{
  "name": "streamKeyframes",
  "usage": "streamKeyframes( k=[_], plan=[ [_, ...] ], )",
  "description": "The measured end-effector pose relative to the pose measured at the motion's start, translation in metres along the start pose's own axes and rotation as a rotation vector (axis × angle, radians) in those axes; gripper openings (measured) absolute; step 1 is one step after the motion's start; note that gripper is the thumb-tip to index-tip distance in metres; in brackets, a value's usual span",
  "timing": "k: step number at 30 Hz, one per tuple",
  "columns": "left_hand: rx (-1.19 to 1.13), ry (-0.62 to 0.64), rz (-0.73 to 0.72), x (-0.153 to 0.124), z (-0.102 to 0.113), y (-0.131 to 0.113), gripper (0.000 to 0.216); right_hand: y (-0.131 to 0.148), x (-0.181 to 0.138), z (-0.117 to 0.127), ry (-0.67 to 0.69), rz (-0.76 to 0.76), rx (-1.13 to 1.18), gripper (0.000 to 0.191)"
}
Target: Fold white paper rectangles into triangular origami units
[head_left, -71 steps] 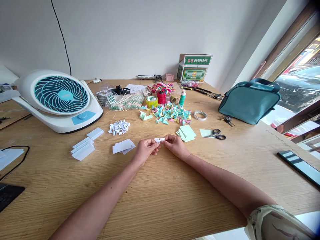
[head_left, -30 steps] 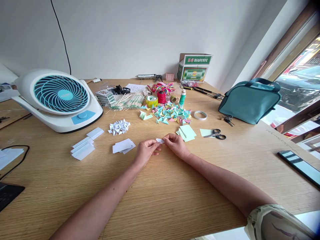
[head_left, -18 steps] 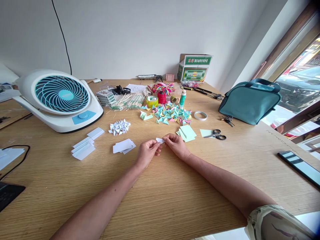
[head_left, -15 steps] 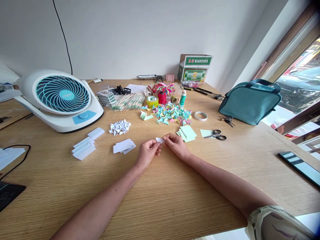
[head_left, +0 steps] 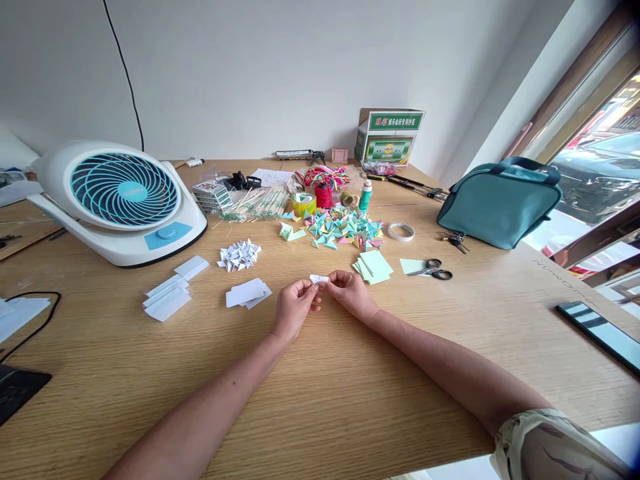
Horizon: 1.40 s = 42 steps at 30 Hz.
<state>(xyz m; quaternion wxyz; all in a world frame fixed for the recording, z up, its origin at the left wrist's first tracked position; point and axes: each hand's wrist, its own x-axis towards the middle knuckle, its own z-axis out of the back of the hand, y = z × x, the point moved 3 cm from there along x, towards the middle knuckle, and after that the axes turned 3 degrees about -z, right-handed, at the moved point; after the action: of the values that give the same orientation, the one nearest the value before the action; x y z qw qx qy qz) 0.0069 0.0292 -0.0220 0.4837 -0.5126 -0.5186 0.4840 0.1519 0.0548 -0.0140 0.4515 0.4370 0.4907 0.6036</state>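
Note:
A small piece of white paper (head_left: 319, 278), partly folded, is pinched between both hands above the table. My left hand (head_left: 296, 303) grips its left end between thumb and fingers. At its right end, my right hand (head_left: 351, 293) is closed on it too, thumb against the fingers. To the left lie flat white paper slips (head_left: 246, 293) and a heap of folded white paper triangles (head_left: 239, 255). Right of my right hand sits a stack of pale green paper (head_left: 373, 267). Behind is a pile of coloured folded paper triangles (head_left: 345, 228).
A white and blue fan (head_left: 125, 200) stands at left, with more white strips (head_left: 170, 293) before it. Scissors (head_left: 431, 269) lie on green paper at right, near a tape roll (head_left: 401, 232). A teal bag (head_left: 500, 203), keys (head_left: 456, 241) and a phone (head_left: 600, 333) are farther right.
The white paper's upper edge now shows wider and flatter between my hands, with a fold visible at its middle. My right hand's fingers have shifted slightly; my left hand is nearly still.

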Motion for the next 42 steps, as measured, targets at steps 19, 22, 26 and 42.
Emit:
streamKeyframes(
  k=[19,22,26,42],
  plan=[
    [-0.138,-0.011,0.107,-0.007,-0.005,-0.015,0.04,0.002,0.001,0.0,0.108,0.028,0.114,0.036],
    [-0.153,0.037,0.145,-0.005,-0.004,-0.017,0.046,0.002,0.001,0.001,0.076,0.007,0.111,0.035],
    [-0.101,0.023,0.112,-0.001,0.002,-0.021,0.048,0.001,0.001,0.003,0.051,-0.024,0.049,0.033],
    [-0.29,-0.001,0.097,-0.001,-0.001,-0.016,0.028,0.005,-0.001,0.001,0.076,0.009,0.127,0.033]
  ],
)
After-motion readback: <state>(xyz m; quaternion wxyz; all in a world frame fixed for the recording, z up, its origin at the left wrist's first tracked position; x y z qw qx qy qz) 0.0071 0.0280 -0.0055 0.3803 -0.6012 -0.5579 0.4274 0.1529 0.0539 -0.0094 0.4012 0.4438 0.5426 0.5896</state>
